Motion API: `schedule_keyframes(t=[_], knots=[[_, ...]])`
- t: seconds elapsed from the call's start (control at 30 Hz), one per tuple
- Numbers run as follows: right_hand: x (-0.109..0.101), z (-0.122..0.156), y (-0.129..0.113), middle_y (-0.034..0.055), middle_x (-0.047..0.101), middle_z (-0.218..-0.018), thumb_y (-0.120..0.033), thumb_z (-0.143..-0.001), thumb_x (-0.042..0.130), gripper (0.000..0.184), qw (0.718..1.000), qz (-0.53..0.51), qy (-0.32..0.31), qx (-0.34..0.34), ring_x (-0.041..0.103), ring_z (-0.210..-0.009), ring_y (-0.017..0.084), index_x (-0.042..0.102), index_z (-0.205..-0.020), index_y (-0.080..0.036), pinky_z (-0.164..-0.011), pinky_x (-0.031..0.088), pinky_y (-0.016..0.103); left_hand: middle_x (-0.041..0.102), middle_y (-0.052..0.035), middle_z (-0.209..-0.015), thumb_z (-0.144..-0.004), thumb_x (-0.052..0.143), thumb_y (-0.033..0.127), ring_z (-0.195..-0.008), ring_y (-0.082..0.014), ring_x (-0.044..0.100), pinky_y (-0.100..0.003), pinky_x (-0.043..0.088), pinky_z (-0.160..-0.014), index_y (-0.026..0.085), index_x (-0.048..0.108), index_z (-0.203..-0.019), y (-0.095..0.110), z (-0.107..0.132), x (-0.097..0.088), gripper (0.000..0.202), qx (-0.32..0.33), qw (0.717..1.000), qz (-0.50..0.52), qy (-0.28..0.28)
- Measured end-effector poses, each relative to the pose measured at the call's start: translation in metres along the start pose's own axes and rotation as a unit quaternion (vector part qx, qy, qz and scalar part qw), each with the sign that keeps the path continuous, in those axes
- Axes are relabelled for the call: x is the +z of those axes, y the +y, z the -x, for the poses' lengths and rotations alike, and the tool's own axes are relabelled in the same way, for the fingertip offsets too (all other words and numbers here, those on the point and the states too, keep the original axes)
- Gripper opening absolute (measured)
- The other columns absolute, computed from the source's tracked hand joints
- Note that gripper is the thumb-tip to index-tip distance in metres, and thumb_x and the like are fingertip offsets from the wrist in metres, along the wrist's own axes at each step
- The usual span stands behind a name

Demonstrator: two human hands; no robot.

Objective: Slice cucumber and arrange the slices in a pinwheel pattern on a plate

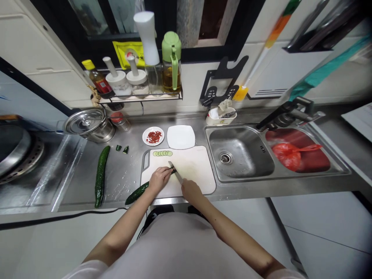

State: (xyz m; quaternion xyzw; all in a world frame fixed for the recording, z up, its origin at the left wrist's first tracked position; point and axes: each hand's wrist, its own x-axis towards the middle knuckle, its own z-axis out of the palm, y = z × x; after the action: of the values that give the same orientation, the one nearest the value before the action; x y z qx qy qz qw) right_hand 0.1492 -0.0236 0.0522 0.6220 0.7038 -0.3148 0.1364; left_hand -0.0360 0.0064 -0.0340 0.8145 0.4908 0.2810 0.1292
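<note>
One long, dark green cucumber (137,193) with glossy, bumpy skin lies slantwise over the front left part of a white rectangular cutting board (200,166) with a grey handle, its near end reaching past the board's edge. The left hand (160,179) is closed over it with bent fingers, hiding its middle; only a short dark bit shows beyond the fingertips. There, just beside it, is the blade of a knife (178,178), whose handle is wrapped in the closed right hand (191,190). Whether blade and cucumber touch, I cannot tell.

Several pale green, dark-rimmed round slices (162,154) overlap in a row at the board's far left. Beyond the board are a white square plate (181,136) and a small round white dish (143,136) of chopped red pieces (154,136). Leftward on the steel surface (78,178) lie two small green end pieces (125,150) and a second whole dark green cucumber (101,176). Behind stands a lidded steel pot (101,130). Right of the board is a steel sink (247,155), with a knotted red plastic bag (286,157) in its right basin.
</note>
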Motion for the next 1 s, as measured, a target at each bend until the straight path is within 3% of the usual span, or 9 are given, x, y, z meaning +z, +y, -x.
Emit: schedule_keyframes(t=[1.0], knots=[[0.005,-0.010,-0.002,0.0170,0.067,-0.103,-0.014,-0.096,0.034,0.027,1.000,0.005,-0.002,-0.006,0.064,-0.101,0.022,0.055,-0.113,-0.009,-0.081,0.045,0.030,0.070,-0.0070,-0.103,-0.093,0.052,0.025,-0.096,-0.0184,0.062,-0.035,0.054,-0.085,0.022,0.071,-0.106,0.000,0.000,0.000,0.023,-0.003,1.000,0.012,0.005]])
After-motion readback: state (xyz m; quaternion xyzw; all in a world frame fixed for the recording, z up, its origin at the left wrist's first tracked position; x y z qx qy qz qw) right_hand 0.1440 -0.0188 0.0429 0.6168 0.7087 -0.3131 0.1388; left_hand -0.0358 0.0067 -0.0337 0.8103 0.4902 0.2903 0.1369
